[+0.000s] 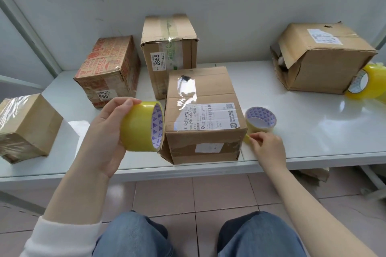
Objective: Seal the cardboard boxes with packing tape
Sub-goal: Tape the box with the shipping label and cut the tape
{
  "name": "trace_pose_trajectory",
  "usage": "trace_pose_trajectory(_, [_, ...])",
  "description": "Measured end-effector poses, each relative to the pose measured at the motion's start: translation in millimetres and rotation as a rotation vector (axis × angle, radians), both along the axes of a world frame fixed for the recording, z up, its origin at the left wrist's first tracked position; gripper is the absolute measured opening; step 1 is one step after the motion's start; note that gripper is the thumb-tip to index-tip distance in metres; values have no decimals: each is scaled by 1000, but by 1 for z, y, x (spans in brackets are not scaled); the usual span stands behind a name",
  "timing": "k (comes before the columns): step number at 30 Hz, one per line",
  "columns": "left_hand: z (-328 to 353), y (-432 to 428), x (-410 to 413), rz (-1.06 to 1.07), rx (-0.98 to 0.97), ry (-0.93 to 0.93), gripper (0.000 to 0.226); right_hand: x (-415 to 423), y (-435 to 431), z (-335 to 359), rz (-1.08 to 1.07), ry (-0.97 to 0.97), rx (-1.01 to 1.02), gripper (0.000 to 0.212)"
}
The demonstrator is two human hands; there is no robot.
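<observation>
The left hand (108,129) is curled round a large tape roll (139,126), yellow, thumb over the top and the printed core facing right. It is held just off the near left corner of the labelled box (202,115). The right hand (269,147) is low at the worktop's (313,127) front edge. Its thumb and forefinger look pinched together on a yellow tape end (247,138) at the box's near right corner. I cannot tell whether that strip comes off the small tape roll (260,121), which stands on end just behind the hand and beside the box.

So the box sits between the 2 hands. Its long axis runs away from the person toward the wall, and a shipping label and a clear strip are already on its top. The right hand is the nearer to the loose tape, and I'd say a pull leftward across the box is what comes next.

The worktop is white and glossy. A red-printed box (108,69) and a tall box marked 2859 (169,52) stand at the back, and a film-wrapped box (25,127) sits far left. At the far right an open-flapped box (321,58) rests against a 3rd roll (367,83). The wall is plain pale, the floor tiled.
</observation>
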State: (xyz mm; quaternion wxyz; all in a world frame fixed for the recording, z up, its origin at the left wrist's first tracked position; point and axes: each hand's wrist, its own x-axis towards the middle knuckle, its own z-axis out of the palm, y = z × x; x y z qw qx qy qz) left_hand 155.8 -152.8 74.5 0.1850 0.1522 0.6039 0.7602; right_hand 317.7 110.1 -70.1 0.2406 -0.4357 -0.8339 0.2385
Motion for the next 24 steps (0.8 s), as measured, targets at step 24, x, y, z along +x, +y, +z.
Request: trace_pose_trajectory(24, [42,64,40,-119,-16,31,11,-13,-136,142,538,564,-210,19])
